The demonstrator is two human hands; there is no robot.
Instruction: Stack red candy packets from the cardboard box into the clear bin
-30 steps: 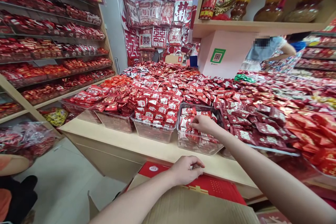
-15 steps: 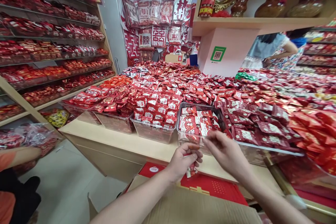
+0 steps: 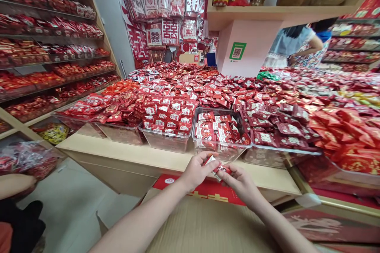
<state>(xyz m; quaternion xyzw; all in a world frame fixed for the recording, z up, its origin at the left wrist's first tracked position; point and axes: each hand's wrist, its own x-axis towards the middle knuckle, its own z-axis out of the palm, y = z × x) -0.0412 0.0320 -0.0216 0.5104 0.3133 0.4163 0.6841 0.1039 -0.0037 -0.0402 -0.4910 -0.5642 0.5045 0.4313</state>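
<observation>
Between my two hands are small red-and-white wrapped candy packets [image 3: 219, 169]; how many cannot be told. My left hand [image 3: 198, 170] is closed round the white edge of them, thumb on top. From the other side, my right hand [image 3: 237, 180] pinches the red end with its fingertips. Both hands are just in front of a clear plastic bin [image 3: 222, 148], partly filled with similar red-and-white packets [image 3: 218, 128]. Its dark inner wall shows at the back right.
More clear bins heaped with red packets [image 3: 169, 114], maroon packets [image 3: 276, 126] and orange-red packets [image 3: 347, 138] line the counter [image 3: 124, 156]. A cardboard box [image 3: 190, 221] stands below my hands. At left, another person's arm [image 3: 14, 185] is beside a plastic bag [image 3: 26, 158].
My right hand has come down from near the bin to meet my left hand and now grips the packets too. The view has shifted slightly right and down.
</observation>
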